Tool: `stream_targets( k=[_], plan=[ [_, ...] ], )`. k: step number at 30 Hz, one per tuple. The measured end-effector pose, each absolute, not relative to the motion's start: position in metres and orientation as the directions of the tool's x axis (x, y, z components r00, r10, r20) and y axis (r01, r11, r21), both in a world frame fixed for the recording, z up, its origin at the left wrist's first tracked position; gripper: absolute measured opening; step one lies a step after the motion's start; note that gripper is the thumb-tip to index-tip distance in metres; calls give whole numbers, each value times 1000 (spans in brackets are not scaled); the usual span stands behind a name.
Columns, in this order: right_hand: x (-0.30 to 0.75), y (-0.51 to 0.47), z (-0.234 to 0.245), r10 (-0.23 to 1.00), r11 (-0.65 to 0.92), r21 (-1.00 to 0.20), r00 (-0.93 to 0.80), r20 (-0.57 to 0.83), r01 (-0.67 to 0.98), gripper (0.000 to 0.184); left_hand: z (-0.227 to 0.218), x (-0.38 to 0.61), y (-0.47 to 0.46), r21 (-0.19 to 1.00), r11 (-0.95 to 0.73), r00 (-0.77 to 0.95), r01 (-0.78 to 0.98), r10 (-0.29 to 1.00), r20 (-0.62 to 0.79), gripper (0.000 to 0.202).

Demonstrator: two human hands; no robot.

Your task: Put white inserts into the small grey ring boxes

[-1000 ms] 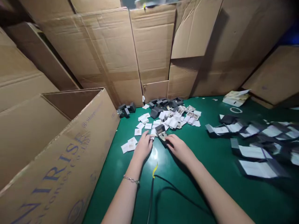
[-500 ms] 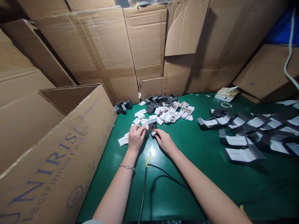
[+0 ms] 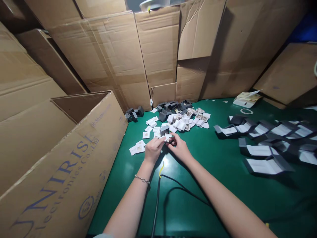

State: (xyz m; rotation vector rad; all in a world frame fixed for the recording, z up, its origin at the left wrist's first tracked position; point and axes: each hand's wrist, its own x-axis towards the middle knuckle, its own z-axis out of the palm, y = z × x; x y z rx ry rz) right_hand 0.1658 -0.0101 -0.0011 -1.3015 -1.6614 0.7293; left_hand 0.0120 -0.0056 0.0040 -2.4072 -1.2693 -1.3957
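Between my two hands, above the green table, is a small dark grey box (image 3: 164,130) with its lid up. A small white card (image 3: 168,136) lies across its front. My left hand (image 3: 154,149) pinches this card at its left edge. My right hand (image 3: 178,145) is closed round the right side of the box, and its fingertips partly hide the lower part. White cards (image 3: 137,148) lie left of my left hand. Just behind the box is a heap of small white inserts (image 3: 182,121), with dark grey boxes (image 3: 170,109) piled behind it.
A large open carton (image 3: 81,158) stands at the left. Opened grey boxes with white lining (image 3: 266,165) lie in rows at the right. A black cable (image 3: 156,198) runs over the table in front. Cardboard boxes (image 3: 158,49) wall the back; a white ring (image 3: 246,111) lies back right.
My left hand has moved right, from beside the box to its front, with the white card now across it. A single card now lies apart on the left. The camera view has shifted slightly.
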Motion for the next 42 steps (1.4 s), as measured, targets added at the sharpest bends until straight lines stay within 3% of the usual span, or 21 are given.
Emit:
stream_targets(
  k=[5, 12, 16, 21, 25, 29, 33, 37, 42],
  plan=[
    [167, -15, 1, 970, 238, -905, -45, 237, 353, 54, 0, 18, -5, 432, -651, 258, 624, 693, 673, 21],
    [158, -25, -1, 958, 286, -930, -96, 271, 231, 59, 5, 26, -6, 714, -472, 73, 517, 856, 512, 32],
    [157, -27, 3, 978, 206, -965, -62, 199, 161, 66, 11, 29, -7, 826, -353, 15, 440, 922, 386, 18],
    [161, -21, 2, 995, 103, -992, 4, 103, 69, 66, 11, 37, -6, 976, -160, -13, 148, 986, 164, 19],
    [164, -16, -2, 999, 54, -999, -5, 54, -2, 48, 14, 38, -6, 999, -2, -3, -41, 1000, 2, 33],
    [165, -20, 2, 997, 72, -989, -32, 68, 127, 35, 17, 35, -8, 999, 37, -4, -27, 999, -37, 22],
    [168, -31, 14, 988, 151, -930, -93, 127, 334, 49, 18, 32, -6, 999, -26, -20, -22, 999, 25, 24],
    [172, -40, 22, 933, 344, -781, -281, 224, 522, 66, 19, 31, -4, 1000, -8, -33, 3, 999, 8, 27],
    [175, -40, 23, 916, 396, -676, -320, 242, 621, 63, 18, 32, -3, 997, -17, 6, 71, 1000, 17, 24]
  ],
)
